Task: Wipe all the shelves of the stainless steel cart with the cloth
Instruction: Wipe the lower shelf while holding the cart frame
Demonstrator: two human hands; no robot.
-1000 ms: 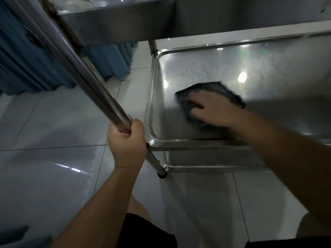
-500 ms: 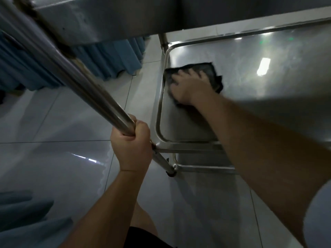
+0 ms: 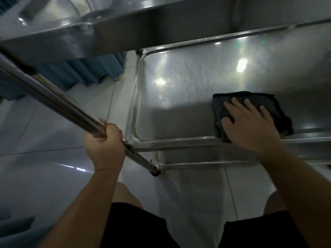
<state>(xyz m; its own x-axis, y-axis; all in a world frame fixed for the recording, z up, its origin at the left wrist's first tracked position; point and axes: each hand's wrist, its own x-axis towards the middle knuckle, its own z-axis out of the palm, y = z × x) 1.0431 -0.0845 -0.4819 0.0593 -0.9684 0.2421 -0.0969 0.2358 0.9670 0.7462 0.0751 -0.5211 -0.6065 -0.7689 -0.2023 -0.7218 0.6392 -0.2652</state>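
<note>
A stainless steel cart fills the view. Its middle shelf (image 3: pixel 179 83) is a shiny tray with a raised rim. A dark cloth (image 3: pixel 261 102) lies flat near the shelf's front edge, right of centre. My right hand (image 3: pixel 249 124) presses down on the cloth with fingers spread, palm over its near half. My left hand (image 3: pixel 103 142) is wrapped around the cart's slanted front-left post (image 3: pixel 53 101), just above the shelf corner. The top shelf's underside (image 3: pixel 125 29) hangs overhead. A lower shelf's rim (image 3: pixel 197 164) shows beneath.
Pale glossy floor tiles (image 3: pixel 44 133) spread to the left and below the cart. Blue curtain folds (image 3: pixel 86 72) hang at the far left behind the post. My knees and black shorts (image 3: pixel 136 228) are at the bottom, close to the cart's front.
My right hand has slid the cloth from the shelf's far-left corner toward the front and right. My left hand keeps its hold on the post. The camera view has shifted.
</note>
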